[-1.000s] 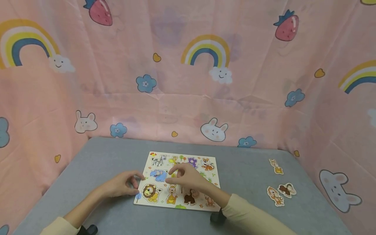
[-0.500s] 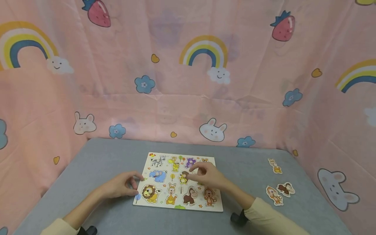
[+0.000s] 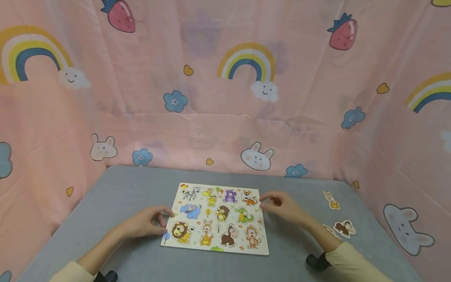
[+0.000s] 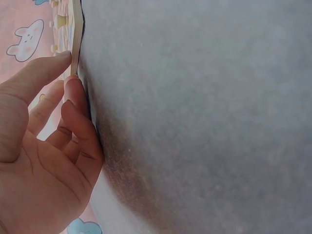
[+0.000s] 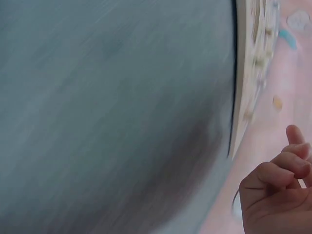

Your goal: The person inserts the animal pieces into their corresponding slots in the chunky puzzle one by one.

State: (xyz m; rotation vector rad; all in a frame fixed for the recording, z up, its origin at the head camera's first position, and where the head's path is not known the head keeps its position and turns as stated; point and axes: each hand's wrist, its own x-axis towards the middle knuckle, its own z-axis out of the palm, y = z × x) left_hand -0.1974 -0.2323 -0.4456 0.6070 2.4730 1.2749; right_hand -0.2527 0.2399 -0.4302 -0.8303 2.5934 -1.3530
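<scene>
since the earlier frames the right hand [image 3: 282,206] has left the middle of the puzzle board [image 3: 215,218] and now sits just off its far right corner, fingers loosely curled, grasping nothing visible. left hand [image 3: 146,222] unchanged — fingertips [image 4: 73,85] pinching the board's left edge. board lies between the two hands, long axis running away from the person; left hand touches it, right hand is just beside it. loose animal pieces [image 3: 338,228] lie further to the right hand's right — nearer that hand.
</scene>
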